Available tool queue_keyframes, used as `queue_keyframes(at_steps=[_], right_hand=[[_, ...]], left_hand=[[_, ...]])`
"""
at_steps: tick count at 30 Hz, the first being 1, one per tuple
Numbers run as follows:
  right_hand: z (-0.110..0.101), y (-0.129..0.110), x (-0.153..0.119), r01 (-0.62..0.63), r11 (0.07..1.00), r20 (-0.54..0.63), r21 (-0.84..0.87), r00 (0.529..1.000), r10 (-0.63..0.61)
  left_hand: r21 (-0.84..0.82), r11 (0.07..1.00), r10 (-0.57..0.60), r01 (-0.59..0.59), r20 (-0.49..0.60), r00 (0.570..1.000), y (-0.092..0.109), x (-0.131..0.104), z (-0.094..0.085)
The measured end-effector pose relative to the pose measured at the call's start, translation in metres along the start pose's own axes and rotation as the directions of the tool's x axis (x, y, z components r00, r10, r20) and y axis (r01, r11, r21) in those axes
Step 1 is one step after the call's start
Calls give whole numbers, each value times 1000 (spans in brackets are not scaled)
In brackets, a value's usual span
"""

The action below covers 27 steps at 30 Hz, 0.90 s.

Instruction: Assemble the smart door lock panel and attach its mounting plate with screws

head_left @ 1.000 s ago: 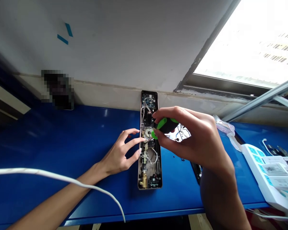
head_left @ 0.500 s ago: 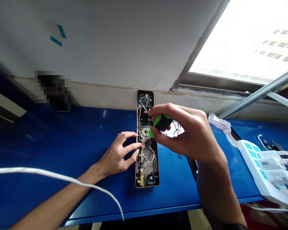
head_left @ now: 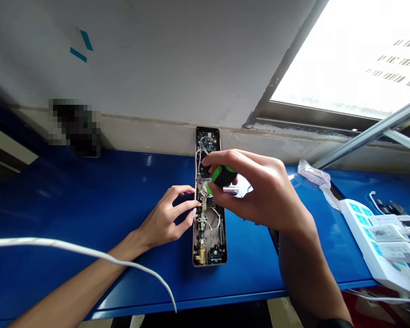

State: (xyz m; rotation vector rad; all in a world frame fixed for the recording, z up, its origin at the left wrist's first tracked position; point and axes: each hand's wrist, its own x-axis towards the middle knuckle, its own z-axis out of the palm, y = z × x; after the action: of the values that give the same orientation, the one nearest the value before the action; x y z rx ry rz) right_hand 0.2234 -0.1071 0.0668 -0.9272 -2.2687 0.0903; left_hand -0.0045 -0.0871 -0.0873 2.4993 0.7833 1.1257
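Observation:
A long, narrow dark housing [head_left: 223, 243] lies open on the blue table, its inside showing a circuit board, a round part, white wires and a brass cylinder [head_left: 201, 254] at the near end. My right hand [head_left: 259, 187] is wrapped round a green and black screwdriver [head_left: 224, 175], whose shaft slants down and left into the middle of the housing. Beside the housing's left edge is my left hand [head_left: 171, 212], fingers apart, with the fingertips at the edge and the index finger reaching in near the screwdriver's tip.
A white power strip [head_left: 362, 234] with plugged-in chargers lies at the right, near a clear plastic packet [head_left: 314, 175]. A white cable [head_left: 123, 263] crosses above my left forearm. Behind the blue table [head_left: 123, 182] stand a wall and a window. A pixelated dark object [head_left: 80, 130] leans at the back left.
My right hand has moved slightly left with the screwdriver, whose handle now sits closer over the housing. My left hand has barely moved.

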Motion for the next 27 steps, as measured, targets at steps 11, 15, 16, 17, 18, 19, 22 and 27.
queue_keyframes(at_steps=[11,15,16,17,18,19,22,27], right_hand=[[2,-6,-1,62,998,95,-4,994,-61],[2,-7,-1,46,997,111,-64,993,-38],[2,-7,-1,53,995,95,-82,994,-45],[3,-8,-1,59,995,86,-84,995,-52],[3,-8,0,63,996,86,-71,995,-57],[3,-8,1,64,997,95,-50,994,-59],[3,-8,2,52,998,126,-31,991,-47],[3,-8,1,34,989,39,-146,999,-29]], left_hand=[[-4,999,-37,37,-40,998,0,1,-1],[-15,998,-56,56,-38,998,0,3,-1],[-15,998,-58,58,-38,998,0,3,-1],[-16,998,-60,59,-37,998,0,3,-1],[-19,998,-60,60,-36,998,0,3,-1],[-24,998,-60,59,-34,998,0,3,0],[-39,998,-56,55,-27,998,0,2,0],[-39,997,-70,69,-16,997,0,1,0]])
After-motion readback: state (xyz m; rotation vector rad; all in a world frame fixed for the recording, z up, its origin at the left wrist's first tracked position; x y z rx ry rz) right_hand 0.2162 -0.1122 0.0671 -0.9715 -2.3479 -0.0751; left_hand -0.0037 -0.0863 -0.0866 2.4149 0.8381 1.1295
